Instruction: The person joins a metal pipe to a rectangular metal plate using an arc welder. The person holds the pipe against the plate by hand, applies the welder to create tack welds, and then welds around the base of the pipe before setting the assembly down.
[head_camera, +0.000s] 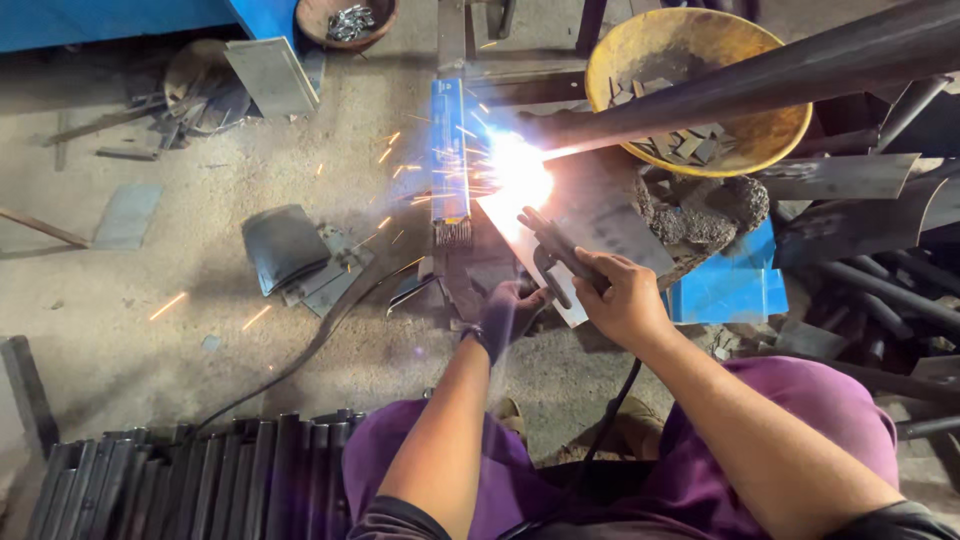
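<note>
Right hand (622, 298): closed around welding electrode holder (556, 258), tip at bright arc (518, 175). Left hand (507, 315): dark-gloved, curled against near edge of flat steel plate (600, 225), grip itself not clear. Plate: on floor between blue box (450, 150) and long dark pipe (760, 85), sparks scattering leftward. Weld in progress at plate's far corner; seam length finished hidden by glare. Nearby: yellow pan of scrap (765, 150), stacked bars (200, 480).
</note>
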